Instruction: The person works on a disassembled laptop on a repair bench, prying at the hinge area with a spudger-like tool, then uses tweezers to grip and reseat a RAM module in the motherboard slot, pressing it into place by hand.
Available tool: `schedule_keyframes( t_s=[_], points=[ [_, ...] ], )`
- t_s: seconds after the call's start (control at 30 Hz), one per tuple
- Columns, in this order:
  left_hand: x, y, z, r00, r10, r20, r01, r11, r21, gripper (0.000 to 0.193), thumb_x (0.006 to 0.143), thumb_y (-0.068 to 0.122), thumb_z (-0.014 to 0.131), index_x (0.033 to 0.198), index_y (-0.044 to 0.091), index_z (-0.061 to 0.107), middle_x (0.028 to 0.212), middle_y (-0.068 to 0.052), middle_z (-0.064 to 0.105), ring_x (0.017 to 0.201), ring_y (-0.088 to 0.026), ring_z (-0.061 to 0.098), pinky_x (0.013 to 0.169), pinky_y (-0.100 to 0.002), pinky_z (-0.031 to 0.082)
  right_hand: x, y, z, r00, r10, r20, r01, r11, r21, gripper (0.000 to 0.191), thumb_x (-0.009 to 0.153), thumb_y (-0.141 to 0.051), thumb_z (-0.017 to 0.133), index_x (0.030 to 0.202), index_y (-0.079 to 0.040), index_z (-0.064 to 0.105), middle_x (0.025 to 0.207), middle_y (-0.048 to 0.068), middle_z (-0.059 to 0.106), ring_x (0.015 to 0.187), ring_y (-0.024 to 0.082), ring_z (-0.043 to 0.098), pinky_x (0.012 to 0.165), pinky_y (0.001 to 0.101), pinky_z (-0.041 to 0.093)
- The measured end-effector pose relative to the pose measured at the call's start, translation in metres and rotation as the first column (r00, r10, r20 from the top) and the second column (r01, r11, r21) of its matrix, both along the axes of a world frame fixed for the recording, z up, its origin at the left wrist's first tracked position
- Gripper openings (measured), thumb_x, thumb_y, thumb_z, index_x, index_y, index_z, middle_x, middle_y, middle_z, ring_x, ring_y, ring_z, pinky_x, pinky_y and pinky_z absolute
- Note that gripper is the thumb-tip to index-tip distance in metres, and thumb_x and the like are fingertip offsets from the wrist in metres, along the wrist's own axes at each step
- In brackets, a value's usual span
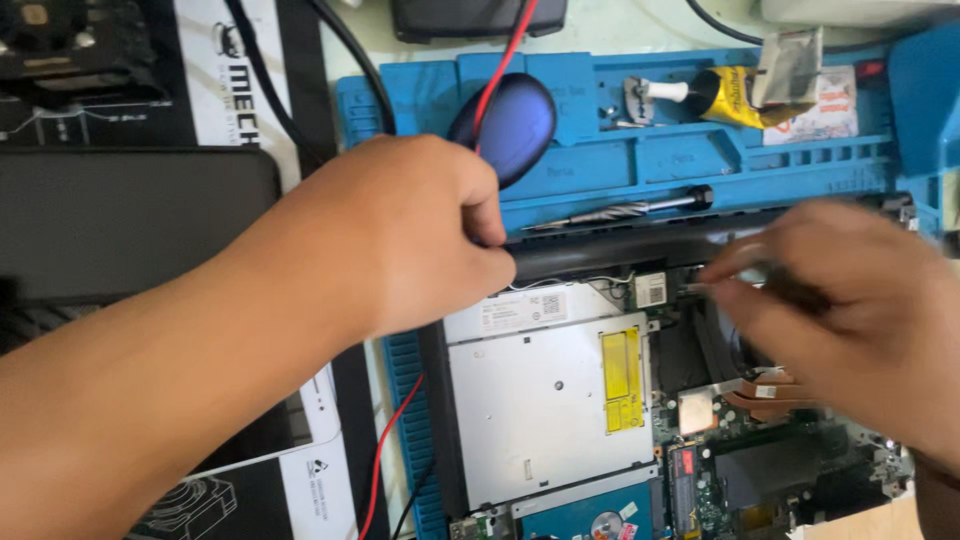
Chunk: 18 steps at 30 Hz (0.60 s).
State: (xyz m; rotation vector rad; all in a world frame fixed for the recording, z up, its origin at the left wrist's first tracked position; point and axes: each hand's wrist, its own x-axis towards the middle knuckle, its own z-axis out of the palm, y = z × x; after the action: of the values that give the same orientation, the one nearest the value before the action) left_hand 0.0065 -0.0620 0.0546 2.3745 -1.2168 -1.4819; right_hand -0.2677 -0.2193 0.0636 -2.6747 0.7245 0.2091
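Your left hand (420, 235) reaches in from the near left, forearm slanting across the frame, fingers curled into a loose fist with the thumb pressed on the dark far edge of an opened laptop (600, 400). Whether that hand pinches anything is unclear; a red wire (500, 70) runs to it from the far side. Your right hand (850, 320) comes in from the right, blurred, with fingers bunched around a thin dark tool (770, 275) whose tip points left toward a small white square part (650, 290) near the laptop's far edge. The laptop lies open in the near centre on a blue work mat (700, 150), showing a silver drive (545, 410) and green circuit board (790, 470). A screwdriver (625, 208) and a yellow glue tube (735, 97) lie on the mat beyond.
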Motion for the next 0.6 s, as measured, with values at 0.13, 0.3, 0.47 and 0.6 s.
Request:
schedule_keyframes(
  t_s=[0.13, 0.3, 0.47, 0.6],
  points=[
    [-0.015, 0.023, -0.002, 0.998, 0.052, 0.046, -0.015, 0.814, -0.581, 0.024, 0.075, 0.025, 0.081, 0.096, 0.015, 0.075, 0.092, -0.008, 0.069, 0.093, -0.028, 0.066, 0.079, -0.042, 0.053, 0.005, 0.014, -0.01, 0.969, -0.214, -0.125, 0.228, 0.967, 0.111, 0.02, 0.082, -0.014, 0.079, 0.102, -0.011, 0.084, 0.076, 0.006, 0.066, 0.065, 0.018, 0.062, 0.056, 0.0346, 0.048],
    [-0.039, 0.042, -0.019, 0.959, 0.015, 0.282, 0.249, 0.429, -0.868, 0.019, 0.075, 0.017, 0.08, 0.089, 0.008, 0.07, 0.1, -0.013, 0.061, 0.11, -0.037, 0.053, 0.095, -0.048, 0.045, 0.021, 0.017, 0.003, 0.983, -0.064, 0.174, 0.013, 0.961, 0.277, 0.017, 0.089, -0.008, 0.067, 0.104, -0.003, 0.075, 0.09, 0.011, 0.065, 0.081, 0.02, 0.063, 0.07, 0.0323, 0.05],
    [-0.043, 0.039, -0.028, 0.952, -0.101, 0.29, 0.305, 0.428, -0.851, 0.024, 0.075, 0.024, 0.08, 0.092, 0.008, 0.072, 0.115, -0.016, 0.06, 0.119, -0.039, 0.051, 0.1, -0.049, 0.043, 0.012, 0.023, 0.024, 0.957, -0.098, 0.273, 0.065, 0.99, 0.129, 0.028, 0.105, -0.003, 0.043, 0.123, 0.008, 0.062, 0.104, 0.019, 0.069, 0.091, 0.023, 0.071, 0.089, 0.0364, 0.054],
    [-0.048, 0.037, -0.032, 0.953, -0.178, 0.244, 0.301, 0.498, -0.813, 0.031, 0.079, 0.03, 0.079, 0.098, 0.007, 0.075, 0.121, -0.02, 0.059, 0.121, -0.04, 0.051, 0.101, -0.05, 0.042, 0.002, 0.016, 0.016, 0.974, -0.14, 0.177, 0.101, 0.972, 0.214, 0.024, 0.098, -0.003, 0.058, 0.121, 0.003, 0.064, 0.105, 0.015, 0.073, 0.099, 0.022, 0.078, 0.083, 0.0324, 0.061]
  ],
)
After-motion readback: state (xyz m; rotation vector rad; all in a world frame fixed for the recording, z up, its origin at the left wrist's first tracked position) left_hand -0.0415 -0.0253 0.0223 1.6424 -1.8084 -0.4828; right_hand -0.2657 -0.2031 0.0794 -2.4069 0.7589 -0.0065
